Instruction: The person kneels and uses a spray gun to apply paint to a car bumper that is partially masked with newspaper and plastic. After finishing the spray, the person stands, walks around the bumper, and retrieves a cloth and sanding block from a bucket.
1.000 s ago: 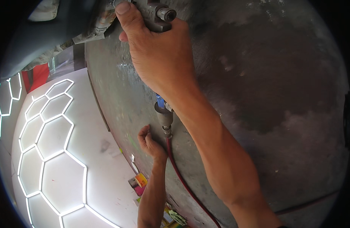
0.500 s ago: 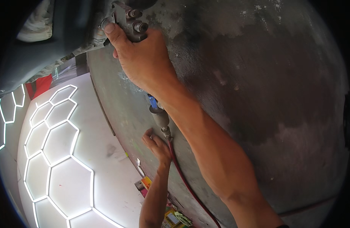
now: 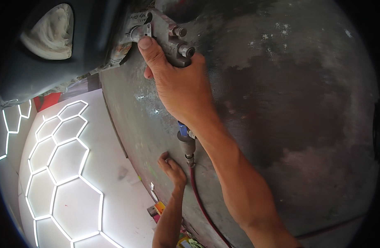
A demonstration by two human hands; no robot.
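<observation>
My right hand point(image 3: 184, 84) is wrapped round the handle of a metal spray gun point(image 3: 167, 39), with the thumb over its upper side. Two round knobs stick out of the gun's back. Its nozzle end is close to the dark, smooth panel point(image 3: 89, 37) at the upper left; the fingertips behind the handle are mostly hidden. Below the wrist hang a blue fitting point(image 3: 182, 129) and a grey cylindrical fitting point(image 3: 186, 144), joined to a red air hose point(image 3: 198, 202). Lower down, my left hand point(image 3: 173, 170) is held off to the side with loosely bent fingers, holding nothing.
Crumpled masking paper point(image 3: 119, 53) lines the panel's lower edge, and a whitish smeared patch point(image 3: 53, 33) fills a rounded opening. Stained grey floor point(image 3: 281, 115) spreads below. A white wall point(image 3: 111, 165) carries hexagonal lights. Small boxes point(image 3: 159, 207) stand by the wall; the hose trails down.
The spray gun and my right hand have shifted right and down in the picture. More of the dark panel and its whitish patch shows. My left hand stays near the same spot.
</observation>
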